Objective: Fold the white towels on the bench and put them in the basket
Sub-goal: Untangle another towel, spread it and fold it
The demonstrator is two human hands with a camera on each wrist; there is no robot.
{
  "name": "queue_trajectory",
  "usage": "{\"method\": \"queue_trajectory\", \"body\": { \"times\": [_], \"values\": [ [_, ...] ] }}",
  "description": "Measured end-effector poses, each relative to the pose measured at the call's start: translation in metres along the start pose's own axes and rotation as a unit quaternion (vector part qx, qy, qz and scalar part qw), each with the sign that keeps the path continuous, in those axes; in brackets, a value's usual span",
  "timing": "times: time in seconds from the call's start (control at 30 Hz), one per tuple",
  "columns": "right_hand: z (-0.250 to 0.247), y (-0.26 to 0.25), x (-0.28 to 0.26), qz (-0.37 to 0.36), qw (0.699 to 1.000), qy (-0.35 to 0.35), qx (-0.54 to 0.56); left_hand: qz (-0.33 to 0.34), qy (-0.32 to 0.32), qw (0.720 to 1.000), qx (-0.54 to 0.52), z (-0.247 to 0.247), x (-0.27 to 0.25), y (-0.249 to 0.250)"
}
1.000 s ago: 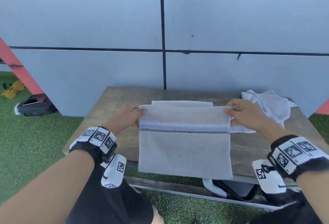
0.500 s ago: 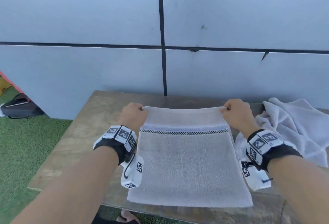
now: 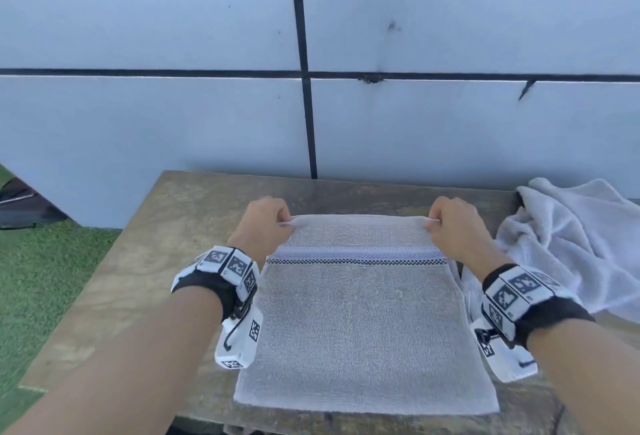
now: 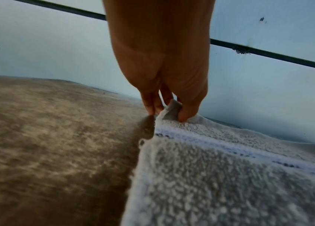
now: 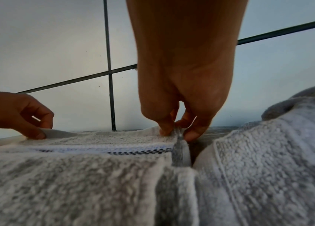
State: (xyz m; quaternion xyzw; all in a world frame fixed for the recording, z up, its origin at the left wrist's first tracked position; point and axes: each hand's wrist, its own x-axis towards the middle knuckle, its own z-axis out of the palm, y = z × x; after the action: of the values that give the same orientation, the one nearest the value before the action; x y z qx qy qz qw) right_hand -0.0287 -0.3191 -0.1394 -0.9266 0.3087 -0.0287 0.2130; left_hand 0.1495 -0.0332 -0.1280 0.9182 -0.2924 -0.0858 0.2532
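A white towel (image 3: 363,327) with a blue and checked stripe lies flat on the wooden bench (image 3: 145,279), folded double. My left hand (image 3: 266,223) pinches its far left corner; the left wrist view shows thumb and fingers closed on that towel (image 4: 230,175) corner. My right hand (image 3: 446,223) pinches the far right corner, and in the right wrist view the fingertips (image 5: 164,130) squeeze the towel (image 5: 75,175) edge. A second white towel (image 3: 571,244) lies crumpled on the bench at the right, beside my right wrist. No basket is in view.
A pale panelled wall (image 3: 207,123) with dark seams stands right behind the bench. Green artificial grass (image 3: 45,279) lies to the left, with a dark bag (image 3: 20,206) on it by the wall. The bench's left half is bare wood.
The towel, held hanging in front of the bench a second ago, has been laid flat on the bench top. Both hands moved forward and down, still pinching its far corners.
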Motion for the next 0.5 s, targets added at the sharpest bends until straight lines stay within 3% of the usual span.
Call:
{"method": "queue_trajectory", "body": {
  "times": [0.33,0.5],
  "values": [
    [-0.029,-0.009,-0.03,-0.041,0.998,-0.048,0.029,-0.001,-0.072,0.997,-0.024,-0.032,-0.024,0.009],
    [-0.055,-0.015,-0.055,-0.052,0.996,0.032,0.066,-0.001,-0.033,0.998,-0.049,-0.067,-0.047,0.017]
  ]
}}
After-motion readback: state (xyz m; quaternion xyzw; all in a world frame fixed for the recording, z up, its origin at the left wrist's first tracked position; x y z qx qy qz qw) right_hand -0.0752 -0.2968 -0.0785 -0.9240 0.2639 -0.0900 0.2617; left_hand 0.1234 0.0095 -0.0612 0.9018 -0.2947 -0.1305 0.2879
